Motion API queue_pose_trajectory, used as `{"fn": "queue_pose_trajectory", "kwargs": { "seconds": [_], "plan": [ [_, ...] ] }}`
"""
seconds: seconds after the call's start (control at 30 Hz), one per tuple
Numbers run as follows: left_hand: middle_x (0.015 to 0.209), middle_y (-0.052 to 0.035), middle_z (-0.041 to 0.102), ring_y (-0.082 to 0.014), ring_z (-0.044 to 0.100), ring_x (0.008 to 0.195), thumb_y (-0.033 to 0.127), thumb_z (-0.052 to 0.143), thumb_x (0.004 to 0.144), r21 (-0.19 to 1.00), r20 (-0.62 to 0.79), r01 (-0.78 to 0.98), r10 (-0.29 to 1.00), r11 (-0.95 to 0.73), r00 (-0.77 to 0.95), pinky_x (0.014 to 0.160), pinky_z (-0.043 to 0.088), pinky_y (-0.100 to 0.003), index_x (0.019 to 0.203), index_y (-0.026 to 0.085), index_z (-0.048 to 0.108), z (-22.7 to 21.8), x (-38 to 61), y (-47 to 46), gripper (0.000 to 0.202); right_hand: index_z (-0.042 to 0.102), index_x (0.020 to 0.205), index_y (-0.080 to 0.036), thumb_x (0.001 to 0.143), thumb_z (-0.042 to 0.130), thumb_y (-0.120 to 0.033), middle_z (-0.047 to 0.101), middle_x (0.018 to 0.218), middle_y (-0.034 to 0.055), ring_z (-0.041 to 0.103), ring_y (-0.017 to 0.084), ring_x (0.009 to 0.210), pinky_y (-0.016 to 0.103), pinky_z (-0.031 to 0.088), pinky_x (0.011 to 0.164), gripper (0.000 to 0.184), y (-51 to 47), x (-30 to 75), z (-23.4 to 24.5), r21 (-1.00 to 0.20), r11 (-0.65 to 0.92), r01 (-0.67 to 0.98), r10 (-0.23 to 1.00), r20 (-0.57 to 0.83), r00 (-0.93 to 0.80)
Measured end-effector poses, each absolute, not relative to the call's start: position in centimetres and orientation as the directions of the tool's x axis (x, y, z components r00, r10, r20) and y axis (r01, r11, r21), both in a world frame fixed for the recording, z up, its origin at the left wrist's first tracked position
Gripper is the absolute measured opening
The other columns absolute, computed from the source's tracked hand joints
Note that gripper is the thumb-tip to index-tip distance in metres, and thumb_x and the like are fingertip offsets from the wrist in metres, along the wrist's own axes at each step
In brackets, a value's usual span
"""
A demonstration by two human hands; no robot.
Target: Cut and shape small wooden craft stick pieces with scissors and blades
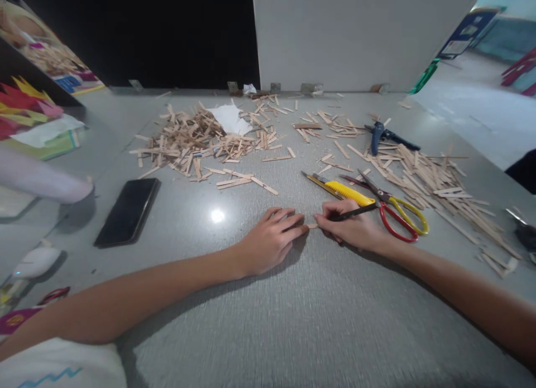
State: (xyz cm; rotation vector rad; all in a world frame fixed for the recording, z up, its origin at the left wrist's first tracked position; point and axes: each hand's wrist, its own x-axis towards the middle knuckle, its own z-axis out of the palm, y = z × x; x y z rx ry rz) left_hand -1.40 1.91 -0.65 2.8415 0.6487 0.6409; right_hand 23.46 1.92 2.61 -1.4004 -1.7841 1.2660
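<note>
A short piece of flat wooden stick (pixel 312 226) lies on the table between my two hands. My left hand (pixel 274 237) is closed, its bent fingertips pressing the left end of this piece down. Opposite it, my right hand (pixel 349 223) grips a slim black pen (pixel 355 212) in a writing hold, its thumb and fingertips close to the stick's right end. The pen's tip is hidden by the fingers. Right behind that hand lie a yellow utility knife (pixel 349 192) and scissors (pixel 400 215) with one red and one yellow handle loop.
A heap of wooden stick pieces (pixel 188 137) with torn white paper (pixel 231 119) lies back left, and more sticks (pixel 435 176) spread at right beside a dark blue cutter tool (pixel 387 137). A phone (pixel 128 212) rests at left. An upright panel (pixel 335 36) borders the table's back.
</note>
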Motion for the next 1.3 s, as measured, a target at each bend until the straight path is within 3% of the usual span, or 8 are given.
{"fn": "queue_pose_trajectory", "kwargs": {
  "seconds": [0.2,0.7,0.9,1.07,1.3],
  "plan": [
    [0.139,-0.0163,0.073,-0.0324,0.062,0.136,0.007,0.041,0.106,0.254,0.343,0.392,0.461,-0.884,0.818,0.109,0.052,-0.055,0.138,0.017,0.067,-0.69,-1.49,1.93,0.041,0.050,0.056,-0.024,0.090,0.074,-0.045,0.050,0.042,-0.0059,0.042,0.007,0.033,0.019,0.030,0.032,0.047,2.01,23.39,2.68,-0.906,0.021,0.422,0.941,-0.125,-0.315],
    [0.137,-0.0178,0.074,-0.0338,0.063,0.134,0.007,0.043,0.105,0.236,0.377,0.372,0.437,-0.898,0.817,0.108,0.052,-0.053,0.136,0.012,0.068,-0.69,-1.49,1.99,0.040,0.049,0.056,-0.024,0.088,0.072,-0.042,0.049,0.042,-0.0059,0.042,0.007,0.032,0.019,0.031,0.029,0.043,1.97,23.51,2.45,-0.913,0.017,0.408,0.942,-0.122,-0.312],
    [0.139,-0.0152,0.073,-0.0319,0.063,0.136,0.007,0.044,0.105,0.243,0.353,0.390,0.456,-0.888,0.817,0.109,0.051,-0.053,0.139,0.017,0.067,-0.72,-1.48,1.95,0.042,0.048,0.055,-0.024,0.088,0.072,-0.042,0.049,0.041,-0.0058,0.042,0.007,0.031,0.018,0.032,0.030,0.045,2.00,23.58,2.24,-0.910,0.016,0.414,0.945,-0.121,-0.303],
    [0.137,-0.0177,0.074,-0.0334,0.063,0.133,0.007,0.044,0.106,0.227,0.383,0.370,0.432,-0.901,0.817,0.108,0.052,-0.052,0.136,0.012,0.068,-0.66,-1.53,1.97,0.039,0.048,0.054,-0.024,0.087,0.074,-0.040,0.049,0.040,-0.0056,0.042,0.007,0.031,0.017,0.031,0.030,0.045,1.97,23.42,2.50,-0.913,0.001,0.408,0.945,-0.132,-0.298],
    [0.132,-0.0128,0.076,-0.0299,0.065,0.128,0.010,0.047,0.109,0.230,0.433,0.382,0.446,-0.895,0.784,0.106,0.052,-0.046,0.129,0.014,0.071,-0.72,-1.47,1.92,0.032,0.048,0.057,-0.025,0.082,0.078,-0.054,0.053,0.042,-0.0064,0.043,0.007,0.028,0.018,0.037,0.026,0.049,2.38,23.67,2.48,-0.934,-0.082,0.348,0.951,-0.178,-0.252]
  ]
}}
